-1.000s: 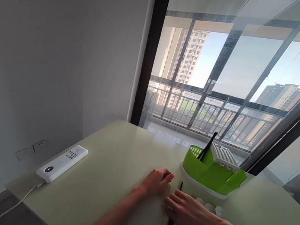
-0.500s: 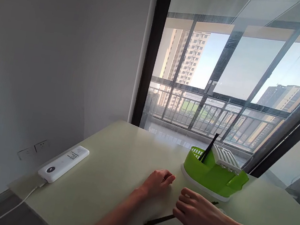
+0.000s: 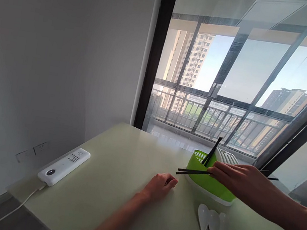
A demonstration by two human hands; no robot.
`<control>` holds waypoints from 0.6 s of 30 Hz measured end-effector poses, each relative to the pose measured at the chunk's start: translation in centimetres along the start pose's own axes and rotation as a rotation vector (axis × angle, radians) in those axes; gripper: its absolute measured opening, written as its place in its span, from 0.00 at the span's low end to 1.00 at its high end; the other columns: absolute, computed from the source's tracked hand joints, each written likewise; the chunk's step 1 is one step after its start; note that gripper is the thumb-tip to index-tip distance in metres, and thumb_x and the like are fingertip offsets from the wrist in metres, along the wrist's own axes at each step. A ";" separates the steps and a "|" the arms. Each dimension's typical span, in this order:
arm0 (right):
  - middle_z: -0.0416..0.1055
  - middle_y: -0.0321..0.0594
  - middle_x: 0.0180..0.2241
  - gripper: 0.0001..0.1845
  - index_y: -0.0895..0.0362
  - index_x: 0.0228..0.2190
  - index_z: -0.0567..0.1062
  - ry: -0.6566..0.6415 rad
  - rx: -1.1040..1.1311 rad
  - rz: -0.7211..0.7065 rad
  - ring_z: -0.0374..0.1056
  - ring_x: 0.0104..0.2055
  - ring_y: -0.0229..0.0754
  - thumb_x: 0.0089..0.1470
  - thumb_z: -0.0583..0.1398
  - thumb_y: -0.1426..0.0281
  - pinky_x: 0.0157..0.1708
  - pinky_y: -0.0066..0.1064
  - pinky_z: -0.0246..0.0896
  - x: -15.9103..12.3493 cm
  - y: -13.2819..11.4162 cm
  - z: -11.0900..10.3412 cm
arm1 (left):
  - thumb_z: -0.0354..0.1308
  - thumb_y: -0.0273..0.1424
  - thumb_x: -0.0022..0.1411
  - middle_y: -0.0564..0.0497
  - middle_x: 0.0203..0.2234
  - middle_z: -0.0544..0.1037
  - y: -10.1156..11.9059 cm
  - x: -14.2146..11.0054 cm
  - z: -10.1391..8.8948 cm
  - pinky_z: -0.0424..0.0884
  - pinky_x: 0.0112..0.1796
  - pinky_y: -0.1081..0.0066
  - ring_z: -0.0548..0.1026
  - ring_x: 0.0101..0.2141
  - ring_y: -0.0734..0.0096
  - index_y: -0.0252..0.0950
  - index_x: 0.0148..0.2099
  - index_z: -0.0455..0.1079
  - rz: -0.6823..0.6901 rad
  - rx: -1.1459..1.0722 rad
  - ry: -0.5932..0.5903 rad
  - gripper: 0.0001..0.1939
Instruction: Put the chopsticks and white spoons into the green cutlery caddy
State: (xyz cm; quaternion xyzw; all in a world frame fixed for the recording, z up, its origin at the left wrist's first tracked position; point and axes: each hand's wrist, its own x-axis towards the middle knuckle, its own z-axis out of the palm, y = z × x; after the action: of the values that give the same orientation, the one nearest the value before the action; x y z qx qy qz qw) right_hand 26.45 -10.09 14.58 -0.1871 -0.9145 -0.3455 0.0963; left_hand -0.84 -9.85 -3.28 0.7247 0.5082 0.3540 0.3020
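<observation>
At four o'clock, raising gripped chopsticks (image 3: 197,172) off table (image 3: 123,164) towards green holder (image 3: 206,184) with right hand (image 3: 236,177), resting left hand (image 3: 159,186) loosely curled, seemingly empty.

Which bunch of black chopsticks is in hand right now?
The nearly level bunch, held in the right hand; the other bunch stands tilted inside the green holder, untouched.

A white device (image 3: 65,166) (cable (image 3: 29,196) at its near end) lies by the wall (image 3: 65,48); buildings (image 3: 198,58) stand beyond glass (image 3: 247,73)
</observation>
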 end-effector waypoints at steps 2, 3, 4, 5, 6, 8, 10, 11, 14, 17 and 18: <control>0.75 0.38 0.43 0.30 0.53 0.50 0.70 -0.050 -0.048 0.013 0.71 0.30 0.39 0.47 0.56 0.86 0.27 0.31 0.57 -0.1 2.1 -0.4 | 0.48 0.48 0.71 0.49 0.38 0.83 -0.1 0.0 0.0 0.70 0.38 0.72 0.78 0.36 0.67 0.37 0.45 0.77 0.010 -0.005 0.005 0.23; 0.75 0.39 0.44 0.30 0.53 0.51 0.70 -0.074 -0.066 0.035 0.71 0.30 0.40 0.47 0.57 0.85 0.25 0.31 0.56 0.0 3.1 -0.5 | 0.48 0.48 0.71 0.49 0.38 0.84 -0.1 0.0 0.0 0.70 0.38 0.72 0.78 0.37 0.67 0.37 0.45 0.77 0.012 -0.004 0.006 0.23; 0.75 0.39 0.44 0.28 0.53 0.51 0.71 -0.092 -0.082 0.070 0.71 0.29 0.40 0.48 0.58 0.84 0.24 0.31 0.54 0.0 4.0 -0.6 | 0.48 0.48 0.71 0.49 0.38 0.84 -0.1 0.0 0.0 0.70 0.38 0.72 0.78 0.37 0.67 0.37 0.45 0.77 0.014 -0.001 0.006 0.23; 0.75 0.40 0.44 0.26 0.52 0.50 0.72 -0.109 -0.093 0.109 0.71 0.28 0.40 0.50 0.58 0.83 0.23 0.31 0.53 0.1 4.7 -0.6 | 0.48 0.47 0.71 0.49 0.38 0.84 -0.1 0.0 -0.1 0.70 0.39 0.73 0.78 0.37 0.67 0.37 0.45 0.77 0.016 0.003 0.006 0.23; 0.76 0.41 0.44 0.24 0.52 0.50 0.73 -0.126 -0.098 0.148 0.71 0.28 0.40 0.52 0.58 0.82 0.23 0.31 0.52 0.2 5.3 -0.5 | 0.48 0.47 0.71 0.49 0.38 0.84 -0.1 0.0 -0.1 0.70 0.39 0.73 0.78 0.37 0.67 0.37 0.45 0.77 0.017 0.006 0.005 0.23; 0.76 0.44 0.44 0.22 0.52 0.48 0.75 -0.151 -0.090 0.217 0.72 0.30 0.43 0.54 0.58 0.81 0.24 0.32 0.55 0.4 6.1 -0.2 | 0.48 0.48 0.71 0.49 0.39 0.84 -0.1 0.0 -0.1 0.70 0.39 0.72 0.78 0.37 0.67 0.37 0.45 0.77 0.015 0.012 0.005 0.23; 0.76 0.47 0.46 0.23 0.53 0.48 0.77 -0.170 -0.070 0.251 0.74 0.36 0.48 0.54 0.57 0.83 0.29 0.35 0.62 0.7 6.4 0.3 | 0.47 0.48 0.71 0.49 0.39 0.84 0.0 0.0 -0.2 0.70 0.39 0.72 0.78 0.37 0.67 0.37 0.45 0.77 0.010 0.020 0.005 0.23; 0.76 0.48 0.46 0.24 0.54 0.48 0.77 -0.186 -0.061 0.258 0.74 0.38 0.50 0.53 0.56 0.84 0.32 0.36 0.64 1.0 6.4 0.5 | 0.47 0.48 0.71 0.49 0.39 0.84 0.0 0.0 -0.2 0.70 0.39 0.72 0.78 0.37 0.67 0.37 0.45 0.77 0.008 0.023 0.002 0.24; 0.77 0.48 0.43 0.26 0.56 0.44 0.79 -0.297 -0.055 0.274 0.75 0.37 0.50 0.48 0.56 0.88 0.31 0.37 0.65 1.7 6.3 1.0 | 0.47 0.48 0.72 0.49 0.40 0.83 0.0 0.0 -0.1 0.70 0.39 0.72 0.78 0.37 0.67 0.37 0.46 0.77 0.008 0.027 -0.005 0.24; 0.76 0.45 0.36 0.23 0.57 0.37 0.81 -0.412 -0.069 0.268 0.74 0.32 0.46 0.47 0.55 0.90 0.28 0.34 0.62 2.4 6.2 1.5 | 0.47 0.47 0.72 0.48 0.39 0.83 -0.1 0.1 0.0 0.70 0.38 0.72 0.78 0.37 0.67 0.37 0.46 0.77 0.008 0.034 -0.008 0.24; 0.76 0.44 0.34 0.23 0.57 0.35 0.81 -0.425 -0.074 0.253 0.74 0.31 0.45 0.47 0.55 0.91 0.27 0.33 0.61 2.6 6.3 1.7 | 0.47 0.48 0.72 0.49 0.39 0.83 -0.2 0.1 0.0 0.69 0.38 0.72 0.78 0.37 0.67 0.37 0.46 0.77 0.010 0.035 -0.007 0.24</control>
State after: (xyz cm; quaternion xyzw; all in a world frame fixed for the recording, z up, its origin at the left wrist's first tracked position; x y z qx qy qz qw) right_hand 26.53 -3.89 17.81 -0.3719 -0.8704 -0.3167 -0.0624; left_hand -0.92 -9.73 -3.41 0.7337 0.5095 0.3442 0.2891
